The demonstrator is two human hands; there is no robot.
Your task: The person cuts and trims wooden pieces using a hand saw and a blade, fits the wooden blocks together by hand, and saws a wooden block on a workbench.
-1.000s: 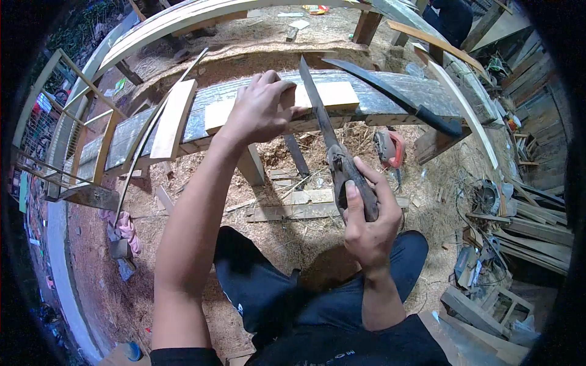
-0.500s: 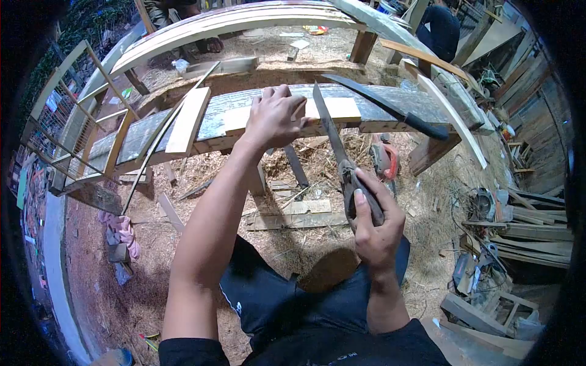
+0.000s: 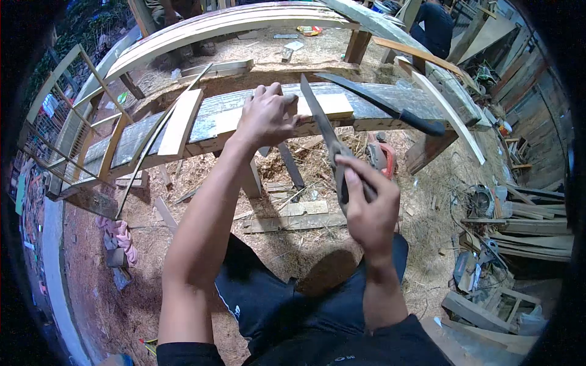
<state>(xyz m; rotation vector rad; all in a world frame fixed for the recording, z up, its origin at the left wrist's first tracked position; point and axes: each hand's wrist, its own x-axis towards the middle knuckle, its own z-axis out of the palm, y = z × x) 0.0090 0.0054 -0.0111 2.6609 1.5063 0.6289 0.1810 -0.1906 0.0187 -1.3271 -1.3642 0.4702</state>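
Observation:
My right hand (image 3: 373, 204) is wrapped round the handle of a handsaw (image 3: 321, 119). The saw's blade points away from me and lies across a pale wooden board (image 3: 336, 107). My left hand (image 3: 267, 117) is closed on that board, holding it along a grey weathered beam (image 3: 390, 102). The fingertips and thumb rest close to the left of the blade. A second saw with a black handle (image 3: 421, 124) lies on the beam to the right. How deep the blade sits in the board I cannot tell.
Another pale board (image 3: 181, 125) lies across the beam on the left, near a wooden frame with mesh (image 3: 76, 116). A red power tool (image 3: 383, 160) sits on the sawdust floor below. Scrap wood (image 3: 528, 232) is piled at right. Another person (image 3: 434, 27) is at the far right.
My right hand and the saw have moved forward, away from my body, with the blade further over the board. My left hand stays on the board. The view has shifted slightly.

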